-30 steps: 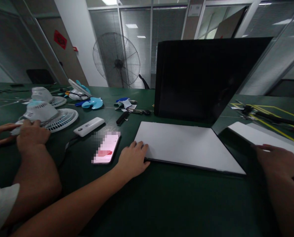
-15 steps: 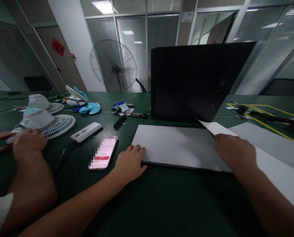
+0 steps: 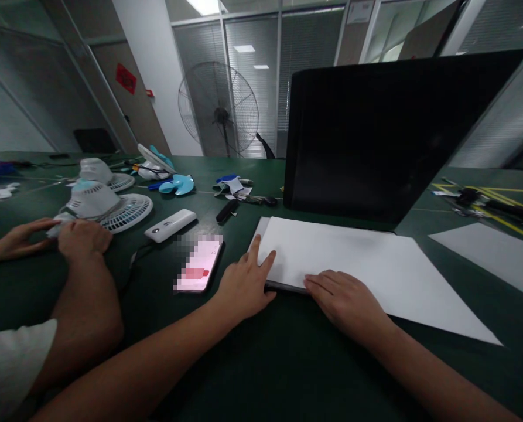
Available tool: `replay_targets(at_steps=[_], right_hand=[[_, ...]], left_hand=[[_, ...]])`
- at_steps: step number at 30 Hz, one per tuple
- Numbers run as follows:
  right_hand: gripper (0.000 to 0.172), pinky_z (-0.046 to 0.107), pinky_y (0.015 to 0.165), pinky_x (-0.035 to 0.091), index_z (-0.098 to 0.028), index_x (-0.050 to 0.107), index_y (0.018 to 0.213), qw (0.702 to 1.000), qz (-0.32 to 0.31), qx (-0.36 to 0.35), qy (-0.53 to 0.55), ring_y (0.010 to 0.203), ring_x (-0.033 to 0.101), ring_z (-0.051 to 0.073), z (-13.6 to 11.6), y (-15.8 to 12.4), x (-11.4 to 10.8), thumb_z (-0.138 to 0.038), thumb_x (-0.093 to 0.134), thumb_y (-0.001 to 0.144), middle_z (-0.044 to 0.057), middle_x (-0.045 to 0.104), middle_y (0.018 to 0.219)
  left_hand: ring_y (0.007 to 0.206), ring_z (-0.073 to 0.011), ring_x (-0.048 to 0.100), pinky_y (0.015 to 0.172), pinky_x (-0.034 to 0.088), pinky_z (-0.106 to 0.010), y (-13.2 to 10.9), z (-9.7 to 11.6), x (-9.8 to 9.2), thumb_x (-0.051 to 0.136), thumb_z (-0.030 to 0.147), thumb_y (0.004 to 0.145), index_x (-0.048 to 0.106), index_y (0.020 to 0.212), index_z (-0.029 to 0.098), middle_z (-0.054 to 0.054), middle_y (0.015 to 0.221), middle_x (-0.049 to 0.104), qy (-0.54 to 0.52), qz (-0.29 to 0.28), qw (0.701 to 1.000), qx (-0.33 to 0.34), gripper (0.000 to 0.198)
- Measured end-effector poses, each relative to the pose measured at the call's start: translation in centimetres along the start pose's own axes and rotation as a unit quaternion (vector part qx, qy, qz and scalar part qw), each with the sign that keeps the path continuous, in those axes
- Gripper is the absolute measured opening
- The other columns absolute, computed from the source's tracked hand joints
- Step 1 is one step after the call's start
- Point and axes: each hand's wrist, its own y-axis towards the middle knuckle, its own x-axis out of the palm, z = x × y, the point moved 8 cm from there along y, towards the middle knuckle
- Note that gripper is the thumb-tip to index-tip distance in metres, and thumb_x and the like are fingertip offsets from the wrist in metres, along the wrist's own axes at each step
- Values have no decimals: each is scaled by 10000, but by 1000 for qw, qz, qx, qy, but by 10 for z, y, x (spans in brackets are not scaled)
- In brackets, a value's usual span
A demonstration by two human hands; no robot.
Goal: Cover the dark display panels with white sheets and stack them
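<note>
Flanking left hand [image 3: 243, 287]: phone [image 3: 200, 264], power bank [image 3: 171, 225] | behind sheet [image 3: 366, 269]: black panel [image 3: 375, 135] upright

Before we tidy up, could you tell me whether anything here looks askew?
Yes: the white sheet lies skewed over the open laptop's base, its near right corner jutting out over the table. The right hand rests flat on it.

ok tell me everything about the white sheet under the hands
The white sheet is plain, thin and paper-like, blank, lying flat and slightly skewed on a grey slab before the black screen. Its near right corner juts over the green table. The left hand touches its left edge; the right hand rests flat on its near edge.
</note>
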Motion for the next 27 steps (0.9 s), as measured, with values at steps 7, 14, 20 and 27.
replay_targets(at_steps=[7, 14, 20, 27], right_hand=[[346, 447, 910, 569, -191, 686, 1289, 997, 11, -2, 77, 1118, 664, 246, -3, 2, 3, -210, 484, 1008, 76, 693, 1297], [423, 511, 988, 523, -274, 600, 1413, 994, -35, 17, 104, 1271, 584, 288, -5, 4, 6, -268, 507, 1001, 86, 576, 1461], [654, 681, 1111, 354, -411, 300, 1597, 985, -65, 131, 94, 1487, 305, 396, 16, -6, 26, -578, 477, 989, 78, 271, 1660], [684, 633, 1165, 308, -412, 232, 1615, 975, -115, 149, 117, 1515, 252, 356, 19, -9, 40, -657, 378, 993, 41, 250, 1671]], left_hand=[[1397, -405, 428, 968, 545, -501, 0, -2, -4, 682, 563, 789, 563, 1354, 214, -128, 1697, 148, 8, 5, 1000, 1, 675], [1352, -363, 482, 1030, 502, -484, 2, -1, 0, 628, 520, 833, 520, 1382, 182, -158, 1504, 498, -6, 8, 1000, 16, 654], [1364, -373, 470, 1007, 513, -504, 3, -1, -1, 649, 539, 815, 452, 1472, 229, -132, 1576, 428, 2, 0, 1000, 22, 753], [1393, -362, 450, 1024, 503, -507, 5, 1, -1, 602, 566, 839, 464, 1477, 186, -139, 1564, 460, 10, -17, 999, 36, 755]])
